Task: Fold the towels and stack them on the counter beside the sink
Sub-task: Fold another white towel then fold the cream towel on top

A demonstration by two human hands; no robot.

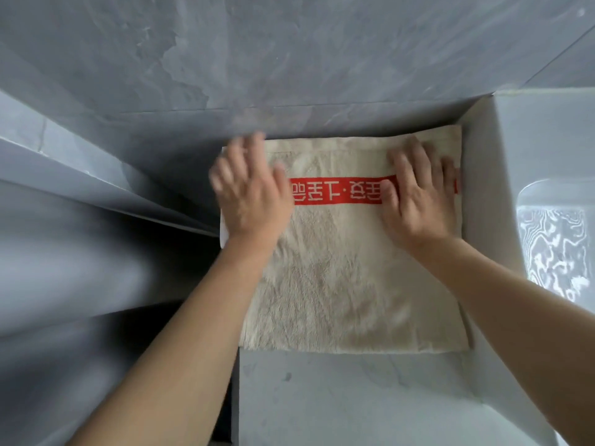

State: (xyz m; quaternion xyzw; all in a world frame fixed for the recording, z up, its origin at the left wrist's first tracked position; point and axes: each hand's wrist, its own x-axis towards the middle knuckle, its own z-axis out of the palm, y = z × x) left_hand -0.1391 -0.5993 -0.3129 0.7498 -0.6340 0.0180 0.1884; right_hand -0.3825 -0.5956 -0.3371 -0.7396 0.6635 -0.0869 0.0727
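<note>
Seeing one beige terry towel (pixel 347 278) with red lettered band running left-right, centre frame on grey counter (pixel 354 397) beside sink (pixel 553 239), long axis unclear, my left hand (pixel 252 194) and right hand (pixel 420 191) flat on it, fingers spread.

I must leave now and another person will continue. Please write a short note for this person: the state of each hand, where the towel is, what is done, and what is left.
Left hand: open, flat on the left part of the beige towel, blurred by motion.
Right hand: open, pressing flat on the towel's right part, over the red band.
Towel: spread flat on the grey counter, far edge at the wall, the sink to its right.
Done: the towel looks folded and is being smoothed.
Left: I see no other towels here, so check for more to fold and stack.
</note>
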